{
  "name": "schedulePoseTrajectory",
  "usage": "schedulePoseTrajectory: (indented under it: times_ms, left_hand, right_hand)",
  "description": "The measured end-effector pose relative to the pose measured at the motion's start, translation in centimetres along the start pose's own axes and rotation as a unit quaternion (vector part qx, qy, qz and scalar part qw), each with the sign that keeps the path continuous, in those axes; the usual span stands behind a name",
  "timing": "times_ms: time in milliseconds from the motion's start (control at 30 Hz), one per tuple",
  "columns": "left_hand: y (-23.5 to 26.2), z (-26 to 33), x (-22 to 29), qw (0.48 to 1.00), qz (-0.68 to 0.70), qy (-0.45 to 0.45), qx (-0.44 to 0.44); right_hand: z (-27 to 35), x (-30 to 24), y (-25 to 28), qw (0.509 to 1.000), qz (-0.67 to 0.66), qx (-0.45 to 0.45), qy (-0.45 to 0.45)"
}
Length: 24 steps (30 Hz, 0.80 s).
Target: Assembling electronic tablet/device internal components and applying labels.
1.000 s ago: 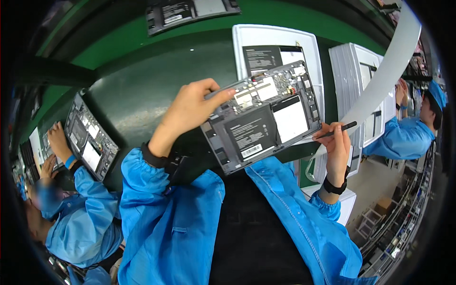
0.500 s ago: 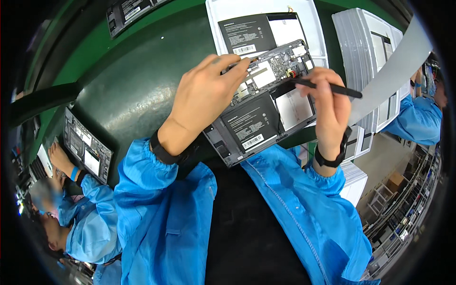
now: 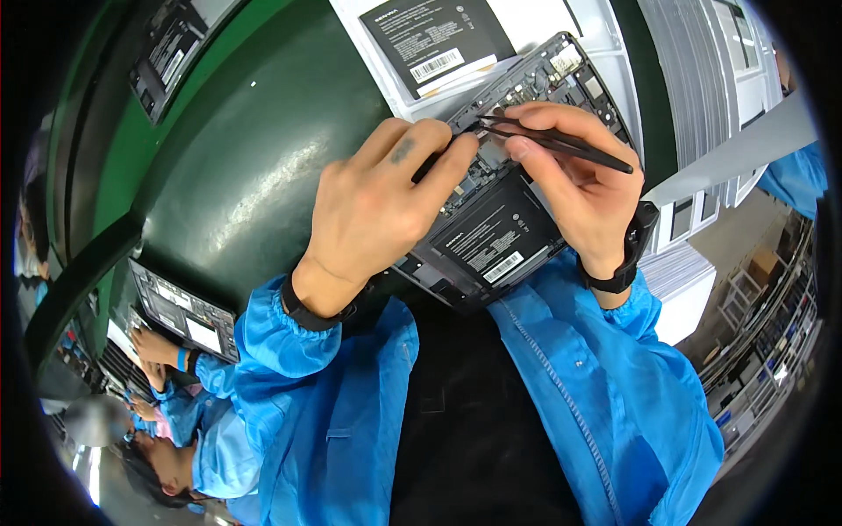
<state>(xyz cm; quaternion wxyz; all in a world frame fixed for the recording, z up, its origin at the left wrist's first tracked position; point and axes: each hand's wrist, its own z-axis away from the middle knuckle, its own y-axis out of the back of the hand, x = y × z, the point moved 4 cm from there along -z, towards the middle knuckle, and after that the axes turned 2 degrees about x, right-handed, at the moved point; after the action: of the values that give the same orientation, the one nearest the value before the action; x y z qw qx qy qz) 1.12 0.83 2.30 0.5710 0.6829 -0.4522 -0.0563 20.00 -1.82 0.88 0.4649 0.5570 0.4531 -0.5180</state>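
An opened laptop base [image 3: 430,270] lies tilted in front of me, its circuit board and black battery [image 3: 500,230] exposed. My left hand [image 3: 377,206] is closed over its upper-left edge, thumb and index finger near each other; whatever sits between them is hidden. Between the thumb and fingers of my right hand [image 3: 583,180] is a pair of black tweezers [image 3: 586,152]. The tweezer tips are slightly apart, over the board right beside my left fingertips.
Beyond the laptop base, a white tray [image 3: 361,42] holds another black battery [image 3: 438,44]. Stacked white trays [image 3: 688,83] stand at right, past a pale curved strip [image 3: 745,145]. A co-worker's hand [image 3: 156,346] is by another opened laptop base [image 3: 184,307] on the green table [image 3: 237,149].
My right hand has brought the tweezers leftward, from the coloured wires to beside my left fingertips. Their tips now show apart. The whole view has shifted; my left hand remains at the laptop's edge.
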Motion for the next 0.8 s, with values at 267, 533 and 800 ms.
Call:
schedulePoseTrajectory:
  times_ms: [267,533,800]
  left_hand:
    - [-0.3,-0.2,0.7,0.993,-0.045,-0.104,-0.039]
    - [-0.4,-0.6,1.3,0.981,-0.089,-0.14,-0.103]
    - [-0.7,-0.6,1.5,0.974,-0.106,-0.164,-0.114]
  right_hand:
    - [2.2,-0.2,1.0,0.995,0.068,0.053,0.042]
    - [2.4,-0.4,1.1,0.987,0.135,0.053,0.067]
    - [2.3,-0.2,1.3,0.985,0.156,0.015,0.069]
